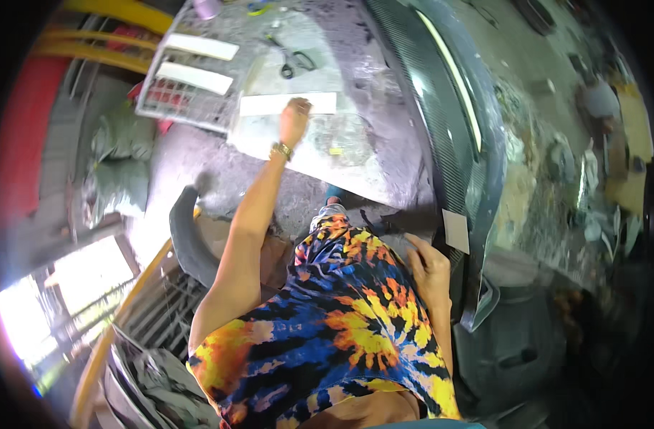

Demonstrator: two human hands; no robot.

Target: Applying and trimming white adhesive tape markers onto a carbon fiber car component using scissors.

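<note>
Head view: my left hand [296, 123], gold-coloured band [281, 150] on its wrist, was down at the white strip [264, 104], covering part of it right of its middle. Fingers were bent in together; couldn't tell whether they pinched the strip or only pressed on it. Strip lay crosswise on a pale sheet [316, 166] on the worktop. Black scissors [288, 56] lay just beyond it; a small yellow piece [335, 151] lay on the near side. Two more white strips [194, 77] were on the wire rack [146, 109] to the left. My right hand [430, 270] hung low, fingers loosely bent and slightly apart, nothing visible in it, near a cream card [455, 231] at the dark woven-pattern panel [441, 121].
</note>
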